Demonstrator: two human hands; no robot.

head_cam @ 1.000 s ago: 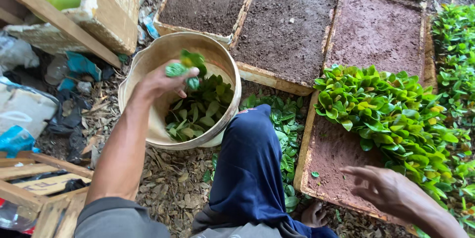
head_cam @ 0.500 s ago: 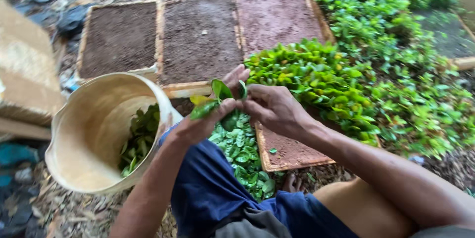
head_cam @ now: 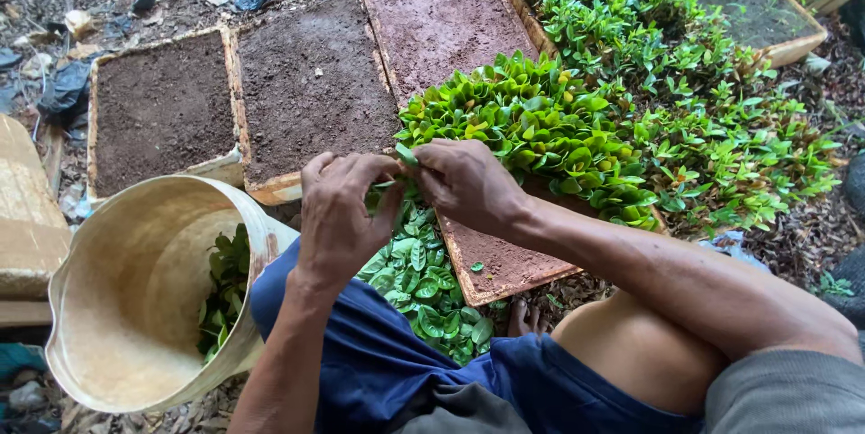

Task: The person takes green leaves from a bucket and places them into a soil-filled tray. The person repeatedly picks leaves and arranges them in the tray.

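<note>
My left hand [head_cam: 344,213] and my right hand [head_cam: 467,183] meet above my knee, both pinching a small green leaf cutting [head_cam: 405,156] between the fingertips. Just beyond them stands a wooden tray of soil [head_cam: 505,258], half filled with upright green cuttings [head_cam: 532,132]. A pale bucket [head_cam: 117,299] tilts at my lower left, holding loose green cuttings [head_cam: 221,294]. More loose leaves [head_cam: 423,276] lie on the ground under my hands.
Three soil-filled wooden trays [head_cam: 162,109] [head_cam: 311,87] [head_cam: 441,19] lie ahead with no plants in them. Dense leafy seedlings [head_cam: 721,127] fill the right side. Dark debris and dry mulch cover the ground at the top left. My blue shorts [head_cam: 378,371] fill the foreground.
My left hand left the bucket with a cutting and met my right hand. The view swung right, and both hands now close more tightly around the cutting.
</note>
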